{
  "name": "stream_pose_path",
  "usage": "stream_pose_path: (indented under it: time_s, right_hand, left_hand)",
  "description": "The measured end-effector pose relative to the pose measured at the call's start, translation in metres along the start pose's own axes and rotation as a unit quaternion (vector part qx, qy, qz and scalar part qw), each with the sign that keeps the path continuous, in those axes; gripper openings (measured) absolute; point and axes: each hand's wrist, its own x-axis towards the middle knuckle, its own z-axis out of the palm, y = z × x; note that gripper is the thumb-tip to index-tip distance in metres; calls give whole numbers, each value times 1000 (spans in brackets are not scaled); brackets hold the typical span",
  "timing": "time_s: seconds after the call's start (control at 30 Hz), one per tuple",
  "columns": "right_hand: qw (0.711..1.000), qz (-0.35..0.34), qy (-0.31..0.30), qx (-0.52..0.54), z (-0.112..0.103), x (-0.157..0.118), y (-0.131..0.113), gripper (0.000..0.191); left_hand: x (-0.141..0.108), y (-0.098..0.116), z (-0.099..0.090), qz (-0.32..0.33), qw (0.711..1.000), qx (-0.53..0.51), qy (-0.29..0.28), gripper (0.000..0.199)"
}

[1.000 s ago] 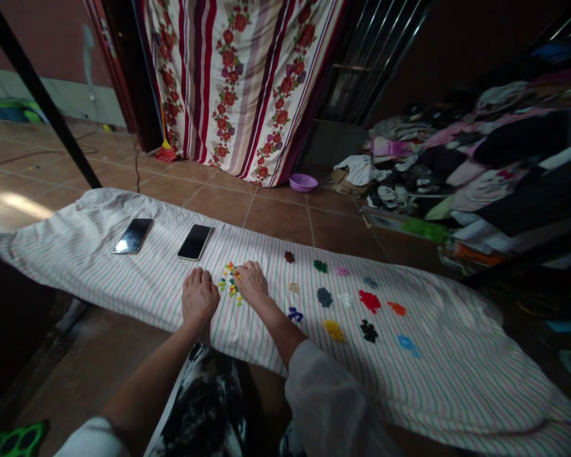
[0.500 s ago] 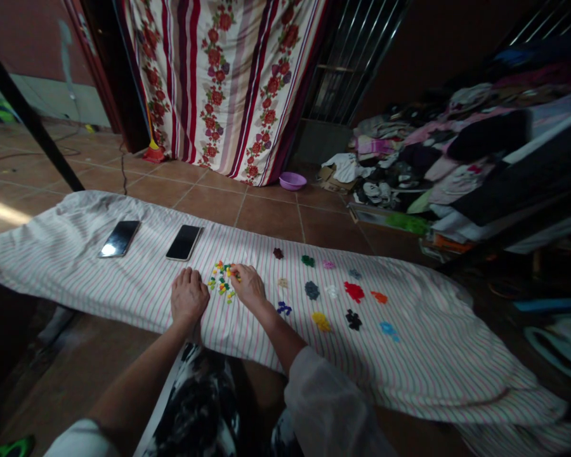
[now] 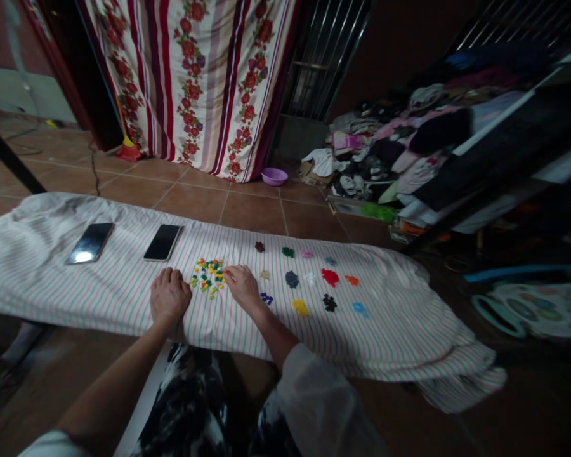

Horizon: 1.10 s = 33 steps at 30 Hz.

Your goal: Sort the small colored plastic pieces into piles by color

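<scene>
My left hand [image 3: 170,295] lies palm down on the striped cloth [image 3: 118,292], left of a scatter of small mixed pieces [image 3: 207,277] in yellow, green and orange. Nothing shows in it. At the scatter's right edge, my right hand [image 3: 242,284] has its fingertips pinched on what looks like a small orange piece [image 3: 225,273]. Single-colour heaps lie right of that hand, among them beige [image 3: 264,275], dark blue [image 3: 266,298], brown [image 3: 259,246], dark grey [image 3: 292,279], yellow [image 3: 300,308], red [image 3: 330,277], black [image 3: 330,303] and orange [image 3: 352,280].
Two phones [image 3: 162,242] lie on the cloth at the left. More heaps, dark green [image 3: 288,252], pink [image 3: 307,254], white [image 3: 309,278] and light blue [image 3: 360,310], sit at the right. Beyond are a purple basin [image 3: 275,176], a floral curtain [image 3: 209,89] and piled clothes [image 3: 385,139].
My right hand has drawn back from inside the mixed scatter to its right edge, fingers pinched. My left hand stays resting on the cloth. The whole view has shifted.
</scene>
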Motion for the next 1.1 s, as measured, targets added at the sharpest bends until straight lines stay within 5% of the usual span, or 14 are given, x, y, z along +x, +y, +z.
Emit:
stream_pose_path:
  time_s: [0.33,0.83,1.1]
  right_hand:
    - [998,35,53,-15,-29,-25,34,22]
    - [952,201,231,13,-120,-82,158,23]
    - [904,354,235,-39,-168,-106,216,27]
  left_hand:
    - [0,1,-5,12,1000,-1,-3,33]
    - [0,2,-9,18,999,19,-38,30]
    - [1,6,-16,38,998,28,-39,27]
